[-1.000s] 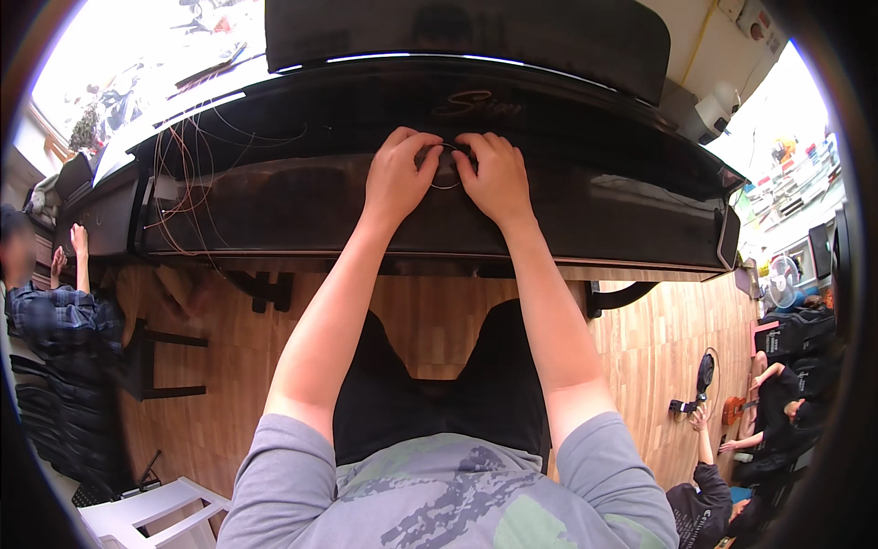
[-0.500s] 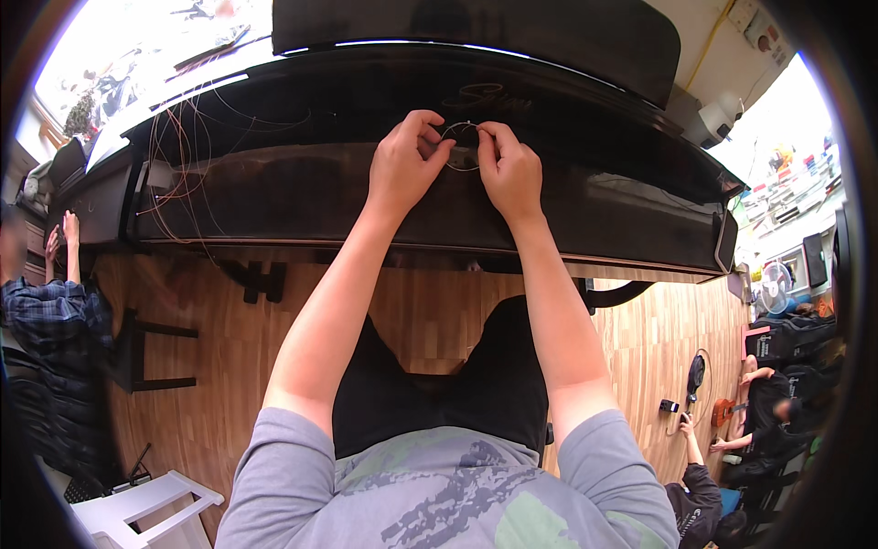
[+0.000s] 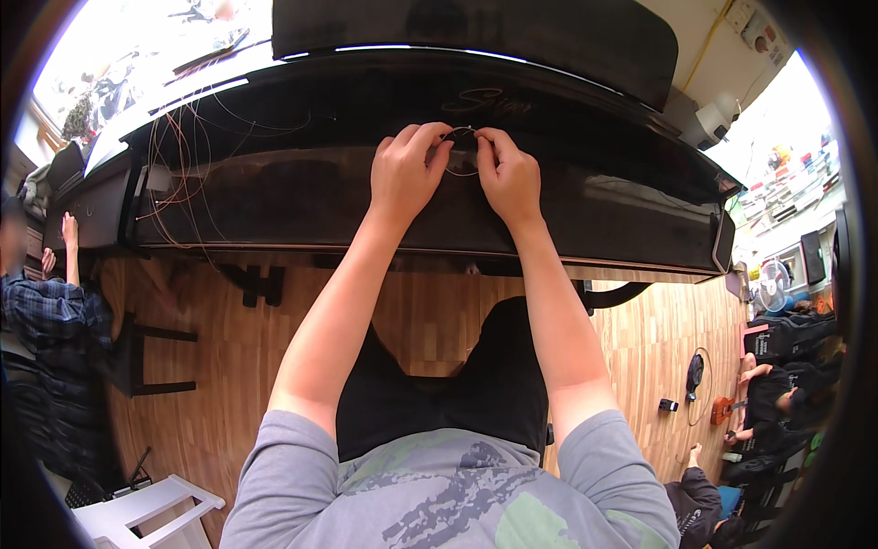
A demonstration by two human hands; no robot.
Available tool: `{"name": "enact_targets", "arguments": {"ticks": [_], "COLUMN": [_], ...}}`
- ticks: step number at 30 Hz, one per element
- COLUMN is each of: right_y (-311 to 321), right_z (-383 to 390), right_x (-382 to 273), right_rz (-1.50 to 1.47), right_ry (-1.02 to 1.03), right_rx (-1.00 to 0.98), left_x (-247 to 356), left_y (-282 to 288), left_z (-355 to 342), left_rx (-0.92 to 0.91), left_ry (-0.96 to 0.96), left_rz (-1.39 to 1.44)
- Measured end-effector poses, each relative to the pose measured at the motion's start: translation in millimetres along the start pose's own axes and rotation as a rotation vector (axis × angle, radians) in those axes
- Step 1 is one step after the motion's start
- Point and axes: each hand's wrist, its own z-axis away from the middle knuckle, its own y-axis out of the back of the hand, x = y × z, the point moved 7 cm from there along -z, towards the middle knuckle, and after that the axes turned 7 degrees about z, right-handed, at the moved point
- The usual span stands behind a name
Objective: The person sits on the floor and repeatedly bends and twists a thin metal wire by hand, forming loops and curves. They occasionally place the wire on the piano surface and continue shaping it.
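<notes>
A thin metal string coiled into a small ring (image 3: 463, 175) is held up in front of a glossy black piano (image 3: 302, 206). My left hand (image 3: 404, 178) pinches the ring's left side, with the thumb close to the index finger. On its opposite side, the thumb and fingertips of my right hand (image 3: 509, 178) close on the ring near its top. The fingers partly cover the ring's sides. Further left, several loose copper-coloured strings (image 3: 181, 169) trail in loops over the piano's front.
Left, a person in a plaid shirt (image 3: 55, 311) works at a dark surface beside a black stool (image 3: 151, 352). A white chair (image 3: 151, 512) stands lower left. At right, people in black sit near a ukulele (image 3: 722, 411); a small black device (image 3: 669, 404) lies on the wooden floor.
My left fingers have shifted slightly down and flattened over the ring, which stays nearly in place. At lower right, another person's hand has drawn back from the black device.
</notes>
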Motion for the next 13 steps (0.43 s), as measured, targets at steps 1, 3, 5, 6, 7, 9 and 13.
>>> {"name": "enact_targets", "arguments": {"ticks": [1,3,5,6,7,9,13], "right_y": [0,-1,-5,-4,-3,-2,-9], "right_z": [0,-3,-1,-1,0,1,1], "right_x": [-1,0,6,4,5,5,0], "right_rz": [-0.005,-0.012,-0.024,-0.034,-0.031,0.019,0.023], "right_ry": [0.009,0.021,0.000,0.003,-0.027,-0.024,-0.097], "right_rx": [0.009,0.013,-0.002,0.003,-0.025,-0.035,-0.111], "left_x": [0,-3,-1,-2,-1,-1,-7], "left_y": [1,1,3,2,1,0,3], "left_z": [1,-2,-2,0,1,3,9], "left_rx": [0.002,0.003,0.021,0.034,0.037,0.044,0.042], "left_ry": [-0.003,0.006,-0.017,-0.048,-0.074,-0.103,-0.127], "left_rz": [0.006,0.021,0.029,-0.007,-0.023,-0.037,-0.068]}}
